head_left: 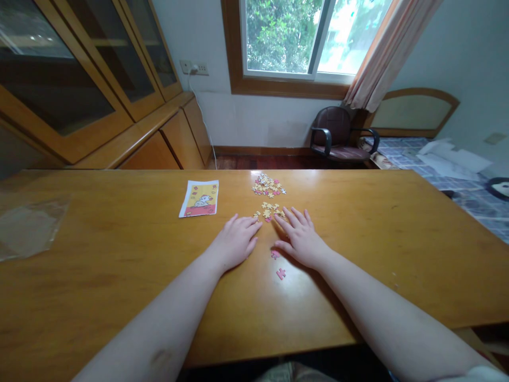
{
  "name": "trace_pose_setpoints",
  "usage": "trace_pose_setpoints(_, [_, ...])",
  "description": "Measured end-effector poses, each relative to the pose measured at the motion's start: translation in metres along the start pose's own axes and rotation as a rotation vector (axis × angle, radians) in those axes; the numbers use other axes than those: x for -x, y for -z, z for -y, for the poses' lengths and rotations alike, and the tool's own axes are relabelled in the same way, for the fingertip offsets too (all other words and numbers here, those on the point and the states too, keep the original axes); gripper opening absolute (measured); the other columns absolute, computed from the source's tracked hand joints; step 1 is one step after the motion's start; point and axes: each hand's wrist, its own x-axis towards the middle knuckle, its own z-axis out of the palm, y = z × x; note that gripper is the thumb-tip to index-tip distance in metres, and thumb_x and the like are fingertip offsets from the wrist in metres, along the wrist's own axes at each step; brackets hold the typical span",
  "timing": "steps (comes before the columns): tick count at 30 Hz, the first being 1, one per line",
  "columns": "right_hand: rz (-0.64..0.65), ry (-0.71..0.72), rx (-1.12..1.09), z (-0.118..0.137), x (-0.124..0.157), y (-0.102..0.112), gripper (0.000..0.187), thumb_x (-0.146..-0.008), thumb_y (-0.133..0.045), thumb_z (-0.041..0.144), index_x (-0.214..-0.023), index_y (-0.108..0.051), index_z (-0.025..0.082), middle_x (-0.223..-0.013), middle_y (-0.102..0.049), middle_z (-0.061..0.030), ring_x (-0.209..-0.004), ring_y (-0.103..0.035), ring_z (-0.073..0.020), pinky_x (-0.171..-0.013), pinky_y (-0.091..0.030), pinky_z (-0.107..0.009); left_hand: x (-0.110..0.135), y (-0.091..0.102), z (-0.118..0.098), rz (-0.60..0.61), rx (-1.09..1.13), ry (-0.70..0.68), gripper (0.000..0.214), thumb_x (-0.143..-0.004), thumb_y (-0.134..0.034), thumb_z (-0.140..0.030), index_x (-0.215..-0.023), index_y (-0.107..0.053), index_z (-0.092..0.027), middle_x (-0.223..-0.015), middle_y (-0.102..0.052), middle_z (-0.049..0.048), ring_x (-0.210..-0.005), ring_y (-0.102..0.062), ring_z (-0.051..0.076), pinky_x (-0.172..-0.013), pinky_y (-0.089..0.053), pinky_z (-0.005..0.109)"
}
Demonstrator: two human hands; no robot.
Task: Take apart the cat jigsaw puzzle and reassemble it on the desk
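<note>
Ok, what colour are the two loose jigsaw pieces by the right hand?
Both loose jigsaw pieces are pink, clearest in the head view.

Puzzle pieces (267,185) on the table (119,239), picture card (199,198) just left, plastic sheet (29,228) farther left

Daylight from the window (280,40) leaves soft glare on the wooden desk (119,254); the room is otherwise dim, and the picture's edges bow with distortion.
</note>
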Motion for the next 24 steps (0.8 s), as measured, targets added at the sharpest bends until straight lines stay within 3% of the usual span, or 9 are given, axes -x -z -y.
trace_pose_setpoints(5, [0.011,-0.061,0.025,0.004,-0.006,-0.01,0.07,-0.089,-0.049,0.061,-0.15,-0.034,0.028,-0.158,-0.025,-0.0157,-0.145,-0.019,-0.0373,-0.114,-0.011,-0.062,0.0,0.002,-0.002,-0.034,0.033,-0.071,0.03,-0.091,-0.046,-0.022,-0.111,-0.069,-0.024,-0.125,-0.065,0.0069,-0.12,-0.055,0.023,-0.113,-0.03,0.051])
trace_pose_setpoints(10, [0.031,-0.038,-0.02,0.001,-0.011,-0.006,0.057,-0.091,-0.046,0.061,-0.143,-0.045,0.038,-0.159,-0.024,-0.0099,-0.144,-0.018,-0.0398,-0.111,-0.009,-0.067,-0.002,0.006,0.001,-0.087,0.032,0.004,0.029,-0.088,-0.047,-0.017,-0.104,-0.07,-0.023,-0.112,-0.07,0.0056,-0.106,-0.061,0.023,-0.102,-0.043,0.043])
trace_pose_setpoints(16, [0.068,0.188,-0.203,-0.001,-0.002,0.013,0.037,-0.088,-0.056,0.057,-0.114,-0.07,0.035,-0.145,-0.049,-0.0045,-0.141,-0.027,-0.0349,-0.113,-0.009,-0.065,0.002,0.011,0.012,-0.096,0.008,0.203,0.031,-0.084,-0.045,-0.012,-0.098,-0.071,-0.021,-0.101,-0.072,0.0053,-0.097,-0.064,0.024,-0.089,-0.049,0.038])
trace_pose_setpoints(19, [0.075,0.306,-0.314,-0.006,0.003,0.021,0.03,-0.09,-0.057,0.05,-0.106,-0.073,0.031,-0.127,-0.064,-0.005,-0.126,-0.049,-0.027,-0.112,-0.023,-0.056,0.005,0.014,0.02,-0.104,0.023,0.258,0.032,-0.082,-0.044,-0.011,-0.095,-0.072,-0.02,-0.101,-0.072,0.0052,-0.097,-0.063,0.023,-0.089,-0.048,0.036])
trace_pose_setpoints(21, [0.032,0.276,-0.341,-0.012,0.005,0.026,0.029,-0.094,-0.053,0.042,-0.1,-0.074,0.024,-0.109,-0.071,-0.0077,-0.103,-0.061,-0.0212,-0.101,-0.039,-0.045,0.006,0.015,0.023,-0.083,0.024,0.25,0.031,-0.08,-0.044,-0.01,-0.09,-0.072,-0.021,-0.099,-0.072,0.0047,-0.097,-0.063,0.022,-0.089,-0.048,0.035])
trace_pose_setpoints(24, [0.037,0.201,-0.316,-0.024,0.006,0.03,0.029,-0.094,-0.052,0.033,-0.085,-0.075,0.018,-0.085,-0.071,-0.0081,-0.081,-0.063,-0.0183,-0.081,-0.048,-0.035,0.004,0.014,0.024,-0.037,0.016,0.217,0.03,-0.079,-0.045,-0.01,-0.086,-0.072,-0.021,-0.095,-0.072,0.0045,-0.095,-0.062,0.023,-0.089,-0.048,0.037])
